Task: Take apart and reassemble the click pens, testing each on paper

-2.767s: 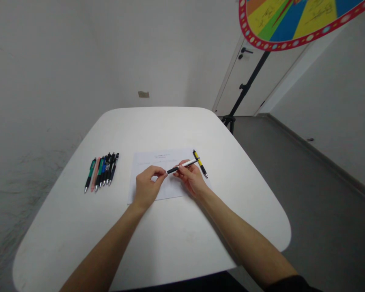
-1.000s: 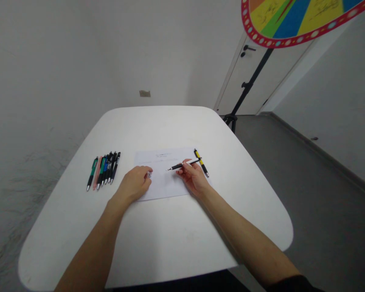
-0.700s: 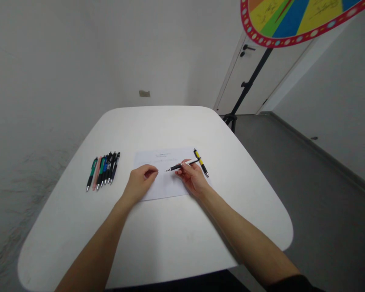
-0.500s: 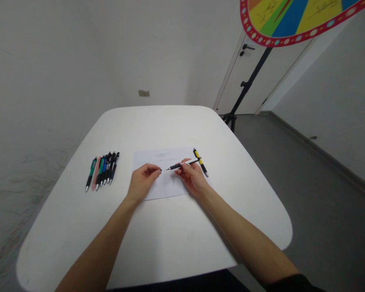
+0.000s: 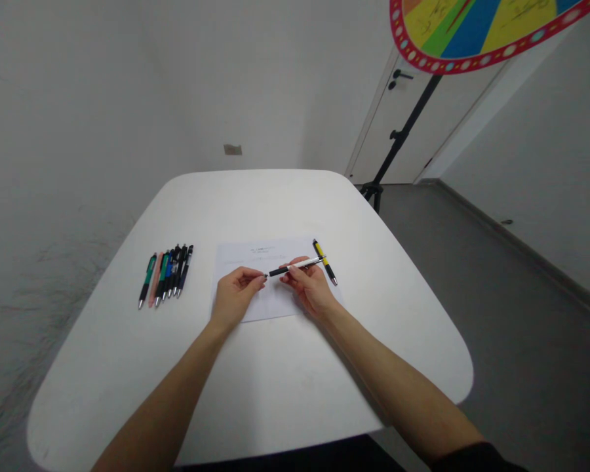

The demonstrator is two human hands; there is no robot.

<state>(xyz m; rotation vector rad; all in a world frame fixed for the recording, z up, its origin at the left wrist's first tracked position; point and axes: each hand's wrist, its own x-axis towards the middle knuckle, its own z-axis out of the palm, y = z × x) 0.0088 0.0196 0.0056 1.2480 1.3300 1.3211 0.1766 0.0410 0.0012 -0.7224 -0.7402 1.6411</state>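
My right hand [image 5: 311,290] grips a black and white pen [image 5: 295,266] and holds it level just above a white sheet of paper [image 5: 248,257] with faint print. The pinched fingers of my left hand [image 5: 236,296] meet the pen's silver tip; whether they hold a small part I cannot make out. A yellow and black pen [image 5: 324,261] lies on the table beside the sheet's right edge, behind my right hand.
A row of several pens [image 5: 166,274], green, pink, blue and black, lies on the white table [image 5: 255,393] to the left. A colourful prize wheel [image 5: 476,29] on a black stand [image 5: 400,134] is at the back right, before a white door.
My left hand came back from the sheet's left side to the pen's tip and pinched there. My right hand has kept the pen almost still.
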